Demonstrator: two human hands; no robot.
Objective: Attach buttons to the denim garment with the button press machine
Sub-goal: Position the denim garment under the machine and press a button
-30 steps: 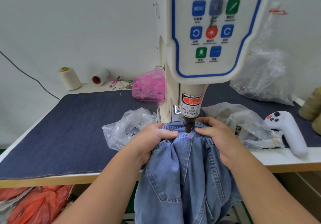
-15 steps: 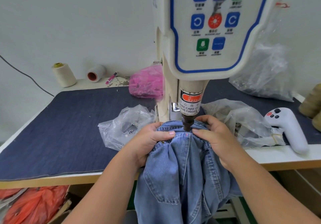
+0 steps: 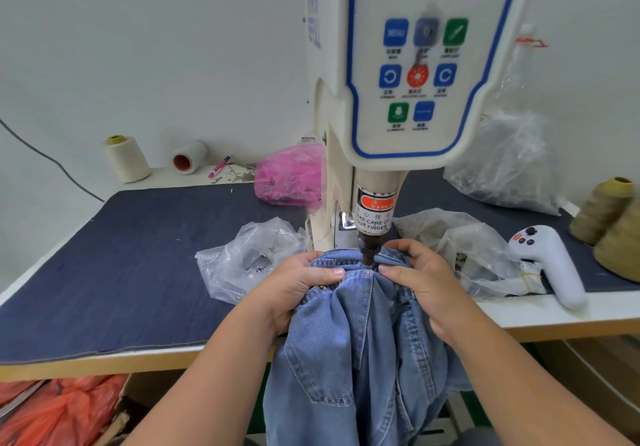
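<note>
Two hands hold the denim garment (image 3: pixel 349 334) at centre frame, under the button press machine (image 3: pixel 408 99). The machine's top is cut off by the upper edge, its display blurred and unreadable. Whatever sits beneath the dark punch tip (image 3: pixel 367 253) is hidden by bunched cloth, so no button can be made out there. The left hand (image 3: pixel 298 289) has its fingers curled around the waistband, thumb flat on top. The right hand (image 3: pixel 420 279) pinches the fabric just right of the punch. The garment's lower part hangs below the table edge (image 3: pixel 104 364), out of frame.
</note>
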